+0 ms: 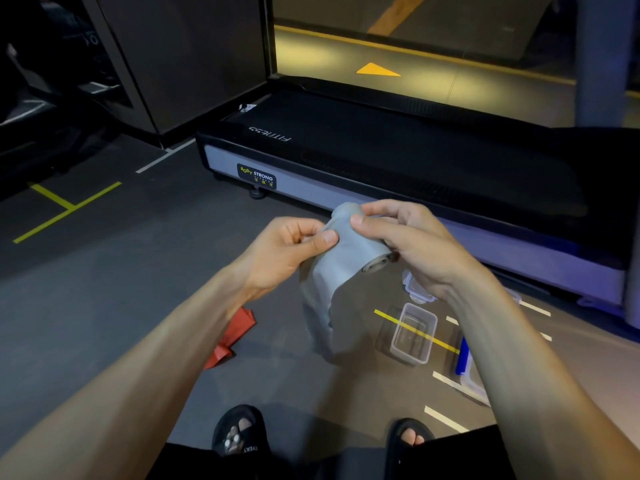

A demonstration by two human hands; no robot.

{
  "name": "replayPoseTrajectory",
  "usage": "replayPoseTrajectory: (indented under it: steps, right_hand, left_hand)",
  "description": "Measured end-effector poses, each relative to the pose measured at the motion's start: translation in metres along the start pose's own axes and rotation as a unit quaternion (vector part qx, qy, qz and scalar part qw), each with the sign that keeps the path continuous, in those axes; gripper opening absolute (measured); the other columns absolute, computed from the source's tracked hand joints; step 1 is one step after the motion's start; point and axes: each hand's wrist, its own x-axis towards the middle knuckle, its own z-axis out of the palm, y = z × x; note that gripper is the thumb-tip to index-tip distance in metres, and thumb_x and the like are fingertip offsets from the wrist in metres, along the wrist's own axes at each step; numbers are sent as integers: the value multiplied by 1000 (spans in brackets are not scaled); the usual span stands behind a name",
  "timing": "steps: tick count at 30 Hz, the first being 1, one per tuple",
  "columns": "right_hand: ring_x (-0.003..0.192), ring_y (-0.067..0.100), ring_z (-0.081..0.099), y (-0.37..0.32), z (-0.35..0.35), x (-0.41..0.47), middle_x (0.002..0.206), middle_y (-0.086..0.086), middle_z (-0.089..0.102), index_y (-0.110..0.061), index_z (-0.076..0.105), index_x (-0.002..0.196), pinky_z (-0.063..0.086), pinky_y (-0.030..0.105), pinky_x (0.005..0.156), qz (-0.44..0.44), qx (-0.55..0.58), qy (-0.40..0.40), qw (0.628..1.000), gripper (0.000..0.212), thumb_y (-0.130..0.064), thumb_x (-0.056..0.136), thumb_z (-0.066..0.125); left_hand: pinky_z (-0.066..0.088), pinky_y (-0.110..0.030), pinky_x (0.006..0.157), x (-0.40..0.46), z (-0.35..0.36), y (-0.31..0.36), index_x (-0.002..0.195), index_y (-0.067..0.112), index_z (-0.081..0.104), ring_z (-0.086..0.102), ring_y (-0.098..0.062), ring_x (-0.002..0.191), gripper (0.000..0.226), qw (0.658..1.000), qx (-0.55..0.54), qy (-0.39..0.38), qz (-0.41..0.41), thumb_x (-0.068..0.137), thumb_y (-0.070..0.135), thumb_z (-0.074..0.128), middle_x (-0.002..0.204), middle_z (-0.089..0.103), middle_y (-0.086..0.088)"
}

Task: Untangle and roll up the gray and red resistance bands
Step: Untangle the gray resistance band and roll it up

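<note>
The gray band point(341, 258) is held above the floor point(121, 289), partly rolled; the roll is gripped in the curled fingers of the right hand point(408, 237), the flat part pinched by the left hand point(291, 251), a loose tail hanging below. The red band point(232, 336) lies crumpled on the floor. Thin, soft, limp rubber is judged: tension must be kept, edges pinched

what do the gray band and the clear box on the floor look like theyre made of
The gray resistance band, held by the left hand and right hand, looks like thin matte rubber or latex: it rolls tightly and hangs limp. The clear rectangular box looks like rigid glossy plastic: the floor's yellow line shows through its walls.
</note>
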Motion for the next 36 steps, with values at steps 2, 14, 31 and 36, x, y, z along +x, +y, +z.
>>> replayPoseTrajectory:
  steps: [2, 14, 31, 36]
  right_hand:
    - [97, 29, 75, 0, 0, 1, 103, 12, 78, -15, 71, 112, 57, 42, 89, 2, -5, 10, 1000, 27, -29, 89, 78]
    - [85, 14, 73, 3, 7, 1, 93, 0, 79, -17, 69, 113, 56, 31, 76, -2, -36, -19, 999, 23, -28, 93, 74]
    - [101, 30, 73, 8, 4, 8, 104, 11, 78, -12, 75, 111, 53, 44, 97, -1, 22, -15, 1000, 18, -20, 97, 67]
    - [86, 21, 64, 10, 6, 9, 89, 8, 71, -5, 71, 96, 48, 41, 85, 11, -14, 24, 1000, 30, -34, 93, 64]
  left_hand:
    - [48, -17, 59, 0, 3, 2, 78, 11, 68, 62, -4, 60, 20, 1000, 2, 11, 4, 89, 27, 63, 68, 69, 5]
    - [42, -19, 52, 0, 6, -6, 70, 16, 67, 54, -6, 54, 26, 996, 46, 74, 17, 84, 38, 70, 62, 65, 5]
    - [44, -17, 58, 5, 8, -11, 78, 10, 65, 58, -6, 62, 23, 996, 50, 62, 34, 87, 30, 70, 70, 68, 1]
    - [35, -24, 54, 6, 7, -14, 71, 10, 60, 46, -12, 60, 35, 993, 61, 88, 49, 88, 37, 74, 68, 58, -8]
